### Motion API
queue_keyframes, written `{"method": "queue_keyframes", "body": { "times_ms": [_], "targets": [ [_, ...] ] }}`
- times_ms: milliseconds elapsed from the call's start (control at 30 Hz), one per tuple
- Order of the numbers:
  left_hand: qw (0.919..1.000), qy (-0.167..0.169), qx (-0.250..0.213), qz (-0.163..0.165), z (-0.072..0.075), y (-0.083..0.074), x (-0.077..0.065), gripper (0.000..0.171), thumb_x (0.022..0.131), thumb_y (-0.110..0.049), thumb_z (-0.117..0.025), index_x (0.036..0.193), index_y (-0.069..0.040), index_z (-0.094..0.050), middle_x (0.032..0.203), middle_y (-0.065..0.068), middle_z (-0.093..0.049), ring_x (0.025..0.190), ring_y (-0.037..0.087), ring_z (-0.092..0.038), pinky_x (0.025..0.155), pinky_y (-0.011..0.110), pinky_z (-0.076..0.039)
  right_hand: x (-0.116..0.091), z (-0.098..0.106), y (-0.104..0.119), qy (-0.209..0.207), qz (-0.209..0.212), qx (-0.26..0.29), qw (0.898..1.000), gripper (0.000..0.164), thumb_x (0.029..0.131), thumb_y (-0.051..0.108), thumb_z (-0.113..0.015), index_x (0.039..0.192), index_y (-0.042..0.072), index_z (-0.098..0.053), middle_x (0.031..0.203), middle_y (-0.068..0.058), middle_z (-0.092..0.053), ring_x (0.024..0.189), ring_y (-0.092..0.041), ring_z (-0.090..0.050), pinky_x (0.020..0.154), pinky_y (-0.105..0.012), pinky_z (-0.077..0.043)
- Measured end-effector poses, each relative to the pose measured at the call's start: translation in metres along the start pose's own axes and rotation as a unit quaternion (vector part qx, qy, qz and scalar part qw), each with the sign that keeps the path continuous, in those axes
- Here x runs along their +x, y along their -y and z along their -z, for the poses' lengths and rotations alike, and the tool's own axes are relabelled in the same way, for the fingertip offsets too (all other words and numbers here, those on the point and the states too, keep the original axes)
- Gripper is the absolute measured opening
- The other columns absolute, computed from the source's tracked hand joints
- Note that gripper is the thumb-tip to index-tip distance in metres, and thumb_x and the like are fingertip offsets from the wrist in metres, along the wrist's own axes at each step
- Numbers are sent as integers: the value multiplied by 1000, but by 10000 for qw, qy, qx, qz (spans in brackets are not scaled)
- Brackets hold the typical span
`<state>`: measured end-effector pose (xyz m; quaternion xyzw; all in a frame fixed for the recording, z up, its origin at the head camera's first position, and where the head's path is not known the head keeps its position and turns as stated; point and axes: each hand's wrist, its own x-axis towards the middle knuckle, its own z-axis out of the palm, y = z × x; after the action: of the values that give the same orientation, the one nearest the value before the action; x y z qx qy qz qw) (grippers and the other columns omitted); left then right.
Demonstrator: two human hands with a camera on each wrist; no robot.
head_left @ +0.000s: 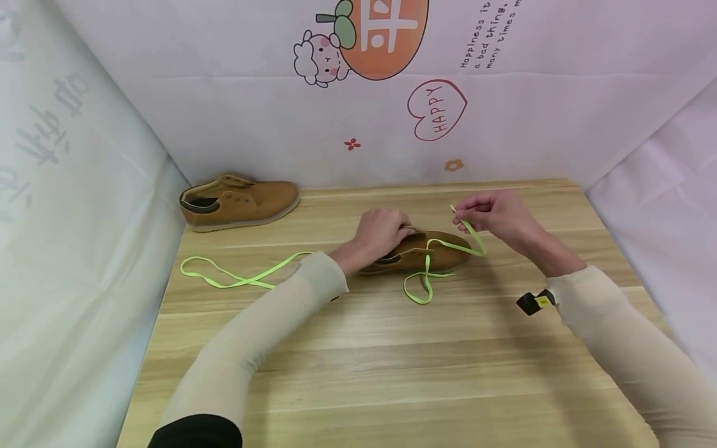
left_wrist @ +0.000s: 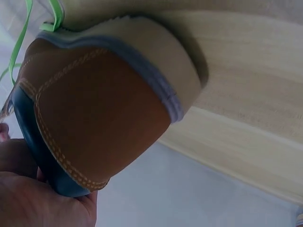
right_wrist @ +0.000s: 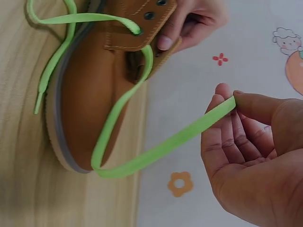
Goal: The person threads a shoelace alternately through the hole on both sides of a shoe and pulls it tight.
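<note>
A brown shoe [head_left: 450,256] stands on the wooden table with its toe to the right. My left hand [head_left: 379,231] grips its upper at the opening, and in the right wrist view the left thumb [right_wrist: 165,42] lies against the far eyelet flap. My right hand [head_left: 498,214] pinches a flat neon-green shoelace [right_wrist: 163,147] near its end, between thumb and fingertips. From there the lace dips past the toe and passes through one eyelet of the near flap [right_wrist: 142,33]. Its other end hangs loosely looped over the near side of the shoe.
Another brown shoe [head_left: 246,202], without a lace, stands at the table's back left. A second green lace [head_left: 224,285] lies crossed over itself on the left, partly behind my left sleeve. White printed cloth [head_left: 252,112] walls the table [head_left: 358,386] at the back and sides.
</note>
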<state>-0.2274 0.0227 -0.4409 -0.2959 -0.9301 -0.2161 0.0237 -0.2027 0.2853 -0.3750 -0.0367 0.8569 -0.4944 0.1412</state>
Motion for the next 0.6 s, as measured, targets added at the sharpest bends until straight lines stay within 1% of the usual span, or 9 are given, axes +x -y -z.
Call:
{"method": "queue_keyframes", "body": {
  "times_ms": [33,133,200,267,333,433,500,600],
  "targets": [
    [10000,23,-3,46,1,0,1,23,102,-34,-72,91,-18,-85,82,-5,-76,68,9,-64,61,30,-51,2,-1,-3,28,-4,-17,10000,24,105,15,-68,121,-4,-72,101,-3,-81,87,-15,-75,73,-27,-59],
    [9996,92,-4,270,3,-2,6,34,103,-35,-72,77,-15,-79,68,-5,-66,61,9,-52,54,27,-40,6,-5,-8,156,29,-116,9998,24,105,13,-68,121,-5,-72,101,-6,-81,86,-14,-74,71,-27,-59],
    [9989,145,-18,451,6,-3,8,42,103,-35,-71,66,-15,-70,60,-5,-55,58,9,-45,51,26,-34,10,-7,-11,255,10,-140,9996,26,105,12,-68,122,-7,-71,100,-6,-81,83,-11,-73,70,-26,-58],
    [9977,258,-54,620,8,-4,11,52,104,-33,-70,57,-16,-57,55,-5,-43,55,10,-39,49,25,-28,12,-8,-13,320,-35,-222,9992,27,105,14,-68,122,-7,-71,101,-7,-81,80,-9,-70,70,-26,-57],
    [9962,361,-136,775,10,-4,13,57,105,-33,-69,53,-19,-49,51,-7,-38,52,9,-38,47,24,-26,14,-10,-14,343,-111,-243,9991,27,105,15,-68,121,-7,-71,101,-8,-81,79,-9,-70,70,-27,-57],
    [9932,501,-272,1016,12,-4,17,62,104,-34,-69,51,-19,-42,49,-8,-33,50,9,-36,46,24,-23,18,-14,-14,355,-214,-275,9988,29,105,16,-69,120,-8,-72,101,-10,-81,80,-9,-71,71,-26,-58],
    [9911,534,-351,1169,12,-4,19,63,104,-34,-70,50,-19,-40,49,-8,-32,51,9,-36,45,23,-23,20,-17,-15,398,-256,-311,9984,29,105,15,-69,119,-9,-73,100,-11,-81,79,-8,-70,70,-25,-58],
    [9885,584,-467,1315,12,-4,21,64,104,-34,-71,50,-18,-39,49,-7,-33,51,8,-35,45,23,-23,24,-23,-18,450,-327,-518,9971,27,105,15,-69,116,-8,-75,96,-9,-80,75,-8,-66,68,-25,-57]
  ]
}}
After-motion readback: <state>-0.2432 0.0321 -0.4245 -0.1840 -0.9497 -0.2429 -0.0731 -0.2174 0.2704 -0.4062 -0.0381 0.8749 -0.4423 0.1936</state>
